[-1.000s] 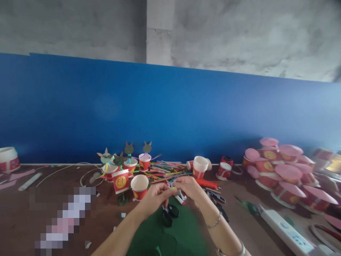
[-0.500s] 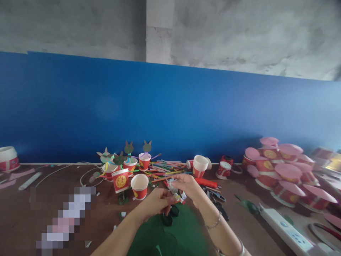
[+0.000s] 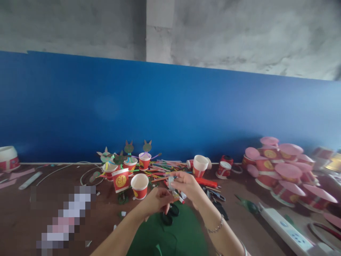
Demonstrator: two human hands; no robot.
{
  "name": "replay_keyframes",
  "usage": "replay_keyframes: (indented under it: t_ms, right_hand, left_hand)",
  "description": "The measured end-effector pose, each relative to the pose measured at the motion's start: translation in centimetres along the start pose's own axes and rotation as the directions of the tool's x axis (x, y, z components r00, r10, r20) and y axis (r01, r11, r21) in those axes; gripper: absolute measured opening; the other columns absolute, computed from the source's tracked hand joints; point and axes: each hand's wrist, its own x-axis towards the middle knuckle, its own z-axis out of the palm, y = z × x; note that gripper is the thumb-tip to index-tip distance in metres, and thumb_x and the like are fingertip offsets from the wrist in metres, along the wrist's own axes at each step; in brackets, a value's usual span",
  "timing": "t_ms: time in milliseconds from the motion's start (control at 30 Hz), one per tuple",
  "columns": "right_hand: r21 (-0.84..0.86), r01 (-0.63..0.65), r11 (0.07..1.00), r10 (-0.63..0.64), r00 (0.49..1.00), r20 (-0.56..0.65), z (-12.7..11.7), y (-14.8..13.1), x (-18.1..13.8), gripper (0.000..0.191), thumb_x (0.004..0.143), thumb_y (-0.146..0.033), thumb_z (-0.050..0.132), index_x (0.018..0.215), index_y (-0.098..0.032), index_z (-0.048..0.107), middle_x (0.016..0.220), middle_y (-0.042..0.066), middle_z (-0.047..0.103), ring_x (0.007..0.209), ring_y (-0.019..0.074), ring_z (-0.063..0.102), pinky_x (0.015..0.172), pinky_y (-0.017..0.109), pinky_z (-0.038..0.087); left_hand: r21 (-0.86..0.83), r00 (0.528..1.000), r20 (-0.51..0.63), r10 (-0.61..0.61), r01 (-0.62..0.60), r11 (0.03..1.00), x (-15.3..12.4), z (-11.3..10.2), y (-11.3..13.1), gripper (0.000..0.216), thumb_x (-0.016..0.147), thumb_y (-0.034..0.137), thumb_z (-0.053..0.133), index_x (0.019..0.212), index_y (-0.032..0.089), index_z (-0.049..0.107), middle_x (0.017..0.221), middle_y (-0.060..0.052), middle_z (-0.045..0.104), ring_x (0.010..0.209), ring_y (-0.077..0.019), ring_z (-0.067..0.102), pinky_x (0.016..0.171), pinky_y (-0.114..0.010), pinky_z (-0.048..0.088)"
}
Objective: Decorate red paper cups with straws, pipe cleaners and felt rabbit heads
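Near the lower middle of the frame, the right hand (image 3: 187,186) comes in from the right with its fingers closed around a small whitish item (image 3: 171,182), whose ribbed-looking body shows at the fingertips. The left hand (image 3: 157,203) sits just below and to the left, fingers bent and their tips together beside the item's lower end; whether they pinch that end, I cannot tell. The item lies between the two hands, its long axis apparently slanting from upper left to lower right, with the right hand nearer its body and the left nearer its lower end. Black scissor handles (image 3: 167,218) lie directly beneath the left fingertips, on a green sheet (image 3: 186,231) spread over the brown surface (image 3: 87,217).
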Motion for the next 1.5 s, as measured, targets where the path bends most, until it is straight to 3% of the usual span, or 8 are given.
replay_keyframes:
  t_ms: [167, 500, 800, 1033, 1333, 1500]
  right_hand:
    - [0.065, 0.033, 0.997, -0.036, 0.998, 0.057, 0.3, -0.2, -0.4, 0.037, 0.066, -0.029, 0.070, 0.098, -0.015, 0.058, 0.078, 0.005, 0.071, 0.074, 0.0182, 0.067, 0.063, 0.027, 0.050]
    - [-0.091, 0.109, 0.990, -0.098, 0.988, 0.117, 0.8, -1.3, -1.2, 0.030, 0.076, -0.023, 0.060, 0.105, -0.016, 0.054, 0.069, 0.000, 0.067, 0.064, 0.0138, 0.062, 0.057, 0.024, 0.045]
    - [-0.245, 0.109, 0.963, -0.095, 0.993, 0.068, 0.7, -0.8, -1.0, 0.027, 0.075, -0.024, 0.061, 0.100, -0.016, 0.055, 0.061, -0.001, 0.065, 0.056, 0.0127, 0.056, 0.051, 0.022, 0.038]
    - [-0.378, 0.129, 0.917, -0.128, 0.991, 0.028, 0.6, -0.1, -0.8, 0.015, 0.076, -0.029, 0.059, 0.085, -0.017, 0.058, 0.060, 0.000, 0.065, 0.051, 0.0119, 0.054, 0.047, 0.021, 0.035]
    - [-0.576, 0.097, 0.812, -0.142, 0.989, -0.033, 0.2, -0.1, -1.0, 0.015, 0.075, -0.034, 0.060, 0.070, -0.020, 0.060, 0.056, 0.000, 0.064, 0.050, 0.0132, 0.053, 0.046, 0.022, 0.032]
    - [-0.569, 0.109, 0.815, -0.177, 0.982, -0.066, 0.0, -0.3, -1.1, 0.015, 0.071, -0.034, 0.063, 0.067, -0.020, 0.060, 0.058, 0.001, 0.064, 0.054, 0.0147, 0.055, 0.047, 0.022, 0.032]
  left_hand:
    - [0.015, 0.998, -0.046, 0.037, -0.036, 0.999, 0.7, -0.7, -1.0, 0.044, 0.070, 0.059, 0.059, 0.062, 0.017, 0.049, 0.039, 0.005, 0.050, 0.034, -0.0051, 0.031, 0.039, -0.021, 0.019]
    - [-0.035, 0.986, -0.161, 0.034, -0.040, 0.999, 0.9, -0.8, -1.1, 0.038, 0.072, 0.054, 0.056, 0.073, 0.018, 0.045, 0.042, 0.005, 0.052, 0.031, -0.0040, 0.030, 0.037, -0.019, 0.017]
    - [-0.097, 0.975, -0.210, 0.078, -0.100, 0.990, 1.5, -1.2, -1.4, 0.044, 0.067, 0.060, 0.055, 0.068, 0.017, 0.049, 0.040, 0.004, 0.052, 0.030, -0.0041, 0.029, 0.036, -0.019, 0.016]
    - [-0.104, 0.953, -0.286, 0.097, -0.131, 0.986, 1.6, -1.0, -1.4, 0.045, 0.068, 0.061, 0.055, 0.064, 0.017, 0.049, 0.040, 0.005, 0.050, 0.033, -0.0044, 0.030, 0.037, -0.020, 0.017]
    - [-0.168, 0.927, -0.361, 0.104, -0.175, 0.970, 1.3, -0.6, -0.9, 0.045, 0.067, 0.059, 0.062, 0.070, 0.015, 0.053, 0.043, 0.006, 0.047, 0.036, -0.0040, 0.030, 0.039, -0.020, 0.016]
    - [-0.175, 0.919, -0.379, 0.113, -0.191, 0.966, 1.1, -1.0, -0.5, 0.045, 0.068, 0.060, 0.061, 0.072, 0.015, 0.053, 0.043, 0.007, 0.046, 0.036, -0.0033, 0.028, 0.038, -0.019, 0.014]
